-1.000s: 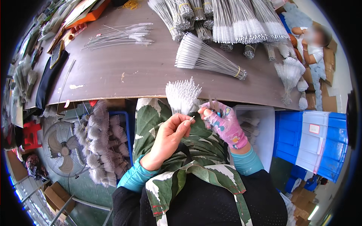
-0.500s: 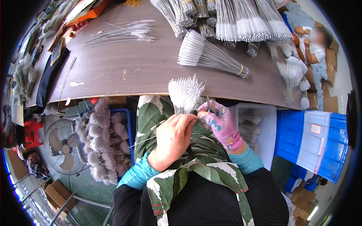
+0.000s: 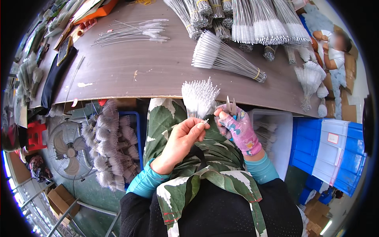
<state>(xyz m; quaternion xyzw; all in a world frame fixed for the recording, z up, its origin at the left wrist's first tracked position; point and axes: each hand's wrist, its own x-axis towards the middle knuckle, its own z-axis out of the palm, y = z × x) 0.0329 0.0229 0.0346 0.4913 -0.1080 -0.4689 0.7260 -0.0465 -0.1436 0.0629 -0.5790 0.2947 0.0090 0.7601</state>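
My left hand (image 3: 182,136), bare, is closed round a bundle of thin wire brushes (image 3: 200,96). Their white bristle ends fan upward just off the table's front edge, over my lap. A short pale end sticks out by the thumb. On my right hand (image 3: 242,134) is a pink flowered glove that leaves fingertips bare. Its fingers are wrapped round a small pair of scissors (image 3: 231,106) whose two pointed blades stand up slightly apart; the handles are hidden in the palm. The hands are close together, with a small gap between them.
On the brown table (image 3: 158,79) lie a tied brush bundle (image 3: 227,57), a large pile of bundles (image 3: 256,23) and loose brushes (image 3: 134,31). Below stand a fan (image 3: 70,150), hanging brushes (image 3: 106,146), a white bin (image 3: 282,138) and blue crates (image 3: 329,150). Another person (image 3: 333,47) sits far right.
My right hand has drawn away from the left, and the scissors' blades now show plainly. The long pale strand that trailed left from my left hand is no longer seen. The view has shifted slightly.
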